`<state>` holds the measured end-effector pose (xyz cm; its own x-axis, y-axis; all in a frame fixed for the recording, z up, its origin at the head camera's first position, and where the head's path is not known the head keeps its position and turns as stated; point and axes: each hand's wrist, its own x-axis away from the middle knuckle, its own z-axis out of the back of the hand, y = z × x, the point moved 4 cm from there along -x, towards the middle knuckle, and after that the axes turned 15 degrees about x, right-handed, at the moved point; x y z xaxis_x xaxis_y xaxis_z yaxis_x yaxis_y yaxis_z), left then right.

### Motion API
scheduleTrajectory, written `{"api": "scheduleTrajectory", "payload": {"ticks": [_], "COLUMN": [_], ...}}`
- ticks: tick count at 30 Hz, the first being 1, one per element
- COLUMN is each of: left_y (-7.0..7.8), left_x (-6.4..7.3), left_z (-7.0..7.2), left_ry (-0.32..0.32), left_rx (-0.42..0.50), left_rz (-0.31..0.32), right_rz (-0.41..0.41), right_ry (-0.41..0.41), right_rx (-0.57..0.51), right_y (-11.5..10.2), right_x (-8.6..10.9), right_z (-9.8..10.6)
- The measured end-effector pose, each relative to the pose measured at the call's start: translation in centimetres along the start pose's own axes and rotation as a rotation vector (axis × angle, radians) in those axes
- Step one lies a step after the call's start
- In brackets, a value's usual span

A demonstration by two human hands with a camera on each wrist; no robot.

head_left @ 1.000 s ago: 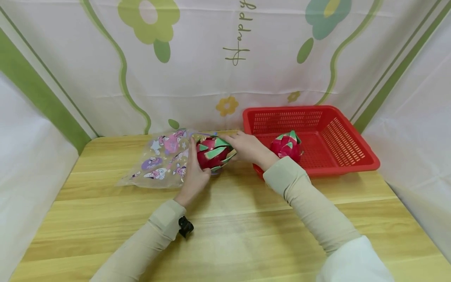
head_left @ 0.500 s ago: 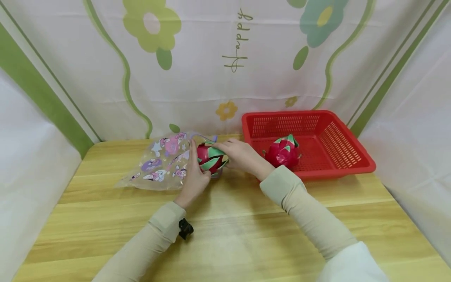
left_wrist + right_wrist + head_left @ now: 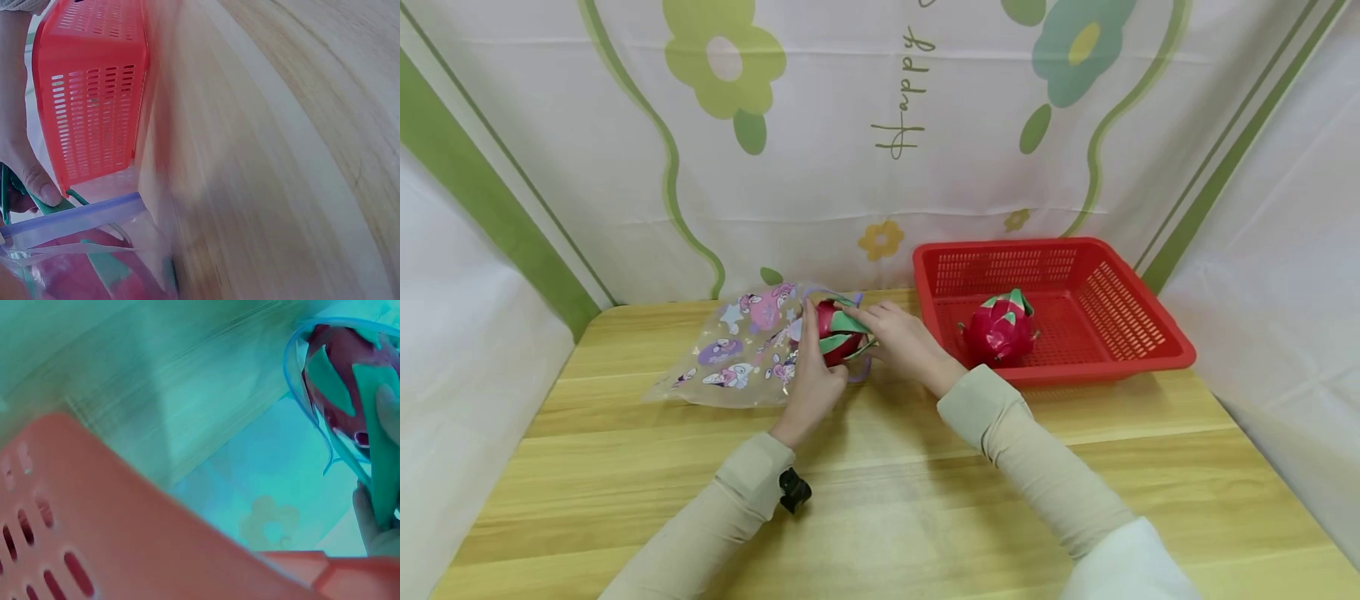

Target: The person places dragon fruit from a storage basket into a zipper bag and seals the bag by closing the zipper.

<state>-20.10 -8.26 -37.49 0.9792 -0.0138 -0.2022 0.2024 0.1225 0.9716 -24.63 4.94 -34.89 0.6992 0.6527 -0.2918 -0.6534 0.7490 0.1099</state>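
Note:
A clear zip bag (image 3: 722, 354) printed with pink and purple cartoon figures lies on the table, its mouth facing right. My left hand (image 3: 814, 375) holds the bag near its mouth, fingers pointing away and thumb to the right. A red dragon fruit (image 3: 838, 337) with green scales sits in that mouth, mostly past the purple zip strip (image 3: 75, 222) in the left wrist view. My right hand (image 3: 910, 342) pinches the fruit's green leafy end, which sticks out of the bag. The left hand's fingers are mostly out of the left wrist view.
A red plastic basket (image 3: 1157, 321) with slotted walls stands to the right, close to my right forearm. Inside it lies another dragon fruit (image 3: 1000, 329). A white cloth (image 3: 820, 167) with printed flowers hangs behind the wooden table (image 3: 880, 500).
The dragon fruit has slid left, deeper into the bag, with my right hand moving left along with it. My left hand stays about where it was. The head view has shifted slightly.

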Motion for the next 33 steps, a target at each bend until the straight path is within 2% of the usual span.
{"api": "scheduleTrajectory", "payload": {"ticks": [4, 10, 14, 17, 19, 22, 26, 29, 33], "left_y": [-0.1, -0.1, -0.1, -0.1, -0.1, 0.0, -0.1, -0.1, -0.1], "left_x": [-0.1, -0.1, 0.0, 0.1, 0.1, 0.1, 0.0, -0.1, -0.2], "left_z": [0.1, 0.1, 0.2, 0.3, 0.3, 0.4, 0.4, 0.4, 0.2], "left_ry": [0.005, 0.004, 0.013, 0.019, 0.018, 0.015, 0.009, 0.002, -0.004], "left_rx": [-0.002, 0.003, 0.006, 0.008, 0.002, -0.017, -0.031, -0.034, -0.046], "left_rz": [0.004, 0.01, 0.01, 0.004, -0.004, -0.007, -0.002, -0.004, -0.009], "right_rz": [0.0, -0.092, -0.154, -0.19, -0.203, -0.231, -0.328, -0.413, -0.484], "right_ry": [0.0, -0.001, -0.101, -0.195, -0.219, -0.21, -0.193, -0.192, -0.179], "right_rx": [-0.072, -0.173, -0.199, -0.295, -0.361, -0.451, -0.531, -0.567, -0.578], "right_y": [0.3, 0.9, 1.2, 1.3, 1.3, 1.4, 1.5, 1.7, 1.8], "right_x": [0.1, 0.2, 0.1, 0.1, 0.1, 0.0, 0.0, 0.1, 0.1], "right_z": [0.3, 0.7, 0.1, -0.5, -0.8, -1.0, -1.1, -1.0, -0.8]}}
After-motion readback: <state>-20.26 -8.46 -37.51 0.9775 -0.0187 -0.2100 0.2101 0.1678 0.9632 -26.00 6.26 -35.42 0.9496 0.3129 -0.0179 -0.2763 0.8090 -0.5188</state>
